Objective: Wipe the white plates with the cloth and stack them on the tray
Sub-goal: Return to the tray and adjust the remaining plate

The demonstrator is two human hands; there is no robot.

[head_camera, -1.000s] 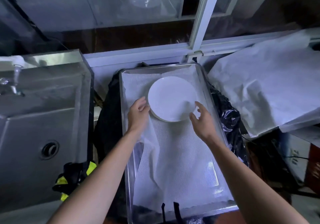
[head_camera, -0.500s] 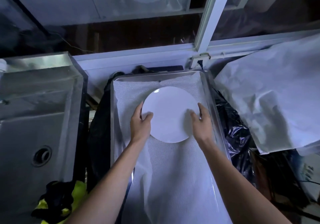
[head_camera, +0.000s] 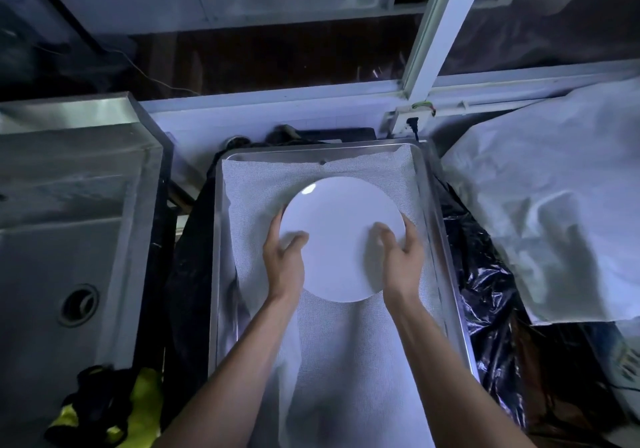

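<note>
A round white plate (head_camera: 341, 236) is held over the far half of a metal tray (head_camera: 450, 257) lined with a white mesh cloth (head_camera: 353, 361). My left hand (head_camera: 285, 260) grips the plate's left rim, thumb on top and fingers under the edge. Gripping the right rim the same way is my right hand (head_camera: 401, 257). The plate looks tilted toward me. Any plates beneath it are hidden.
A steel sink (head_camera: 69, 240) with a round drain stands to the left. A yellow and black glove or rag (head_camera: 114, 409) lies at its near corner. Black plastic (head_camera: 485, 292) and a crumpled white sheet (head_camera: 554, 212) lie to the right. A window frame runs behind.
Both hands went from open beside the plate to gripping its rims, and the plate has come up and closer to me. The view has shifted toward the tray.
</note>
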